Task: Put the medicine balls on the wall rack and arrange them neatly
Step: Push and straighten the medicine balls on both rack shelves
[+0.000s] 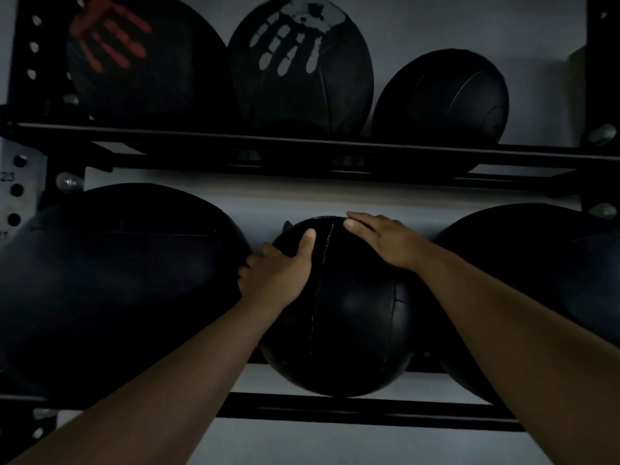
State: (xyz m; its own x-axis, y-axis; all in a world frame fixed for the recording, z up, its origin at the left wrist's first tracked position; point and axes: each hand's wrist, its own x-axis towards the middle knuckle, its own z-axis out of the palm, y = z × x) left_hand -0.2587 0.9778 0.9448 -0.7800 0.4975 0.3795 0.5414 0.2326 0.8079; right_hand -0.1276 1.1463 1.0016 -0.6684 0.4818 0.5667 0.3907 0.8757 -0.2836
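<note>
A black medicine ball (349, 317) with a stitched seam sits in the middle of the lower rack shelf (335, 412). My left hand (278, 270) grips its upper left side, thumb across the top, fingers wedged against the big black ball (117, 283) to the left. My right hand (382, 239) lies flat on its upper right side. Another large black ball (543, 283) rests at the right. On the upper shelf (302, 146) stand three balls: one with a red handprint (144, 58), one with a white handprint (302, 62), and a smaller plain one (443, 99).
The rack's black perforated upright (25, 48) runs up the left side, and a grey numbered post (15, 196) stands below it. A pale wall (302, 199) lies behind the shelves. The light is dim.
</note>
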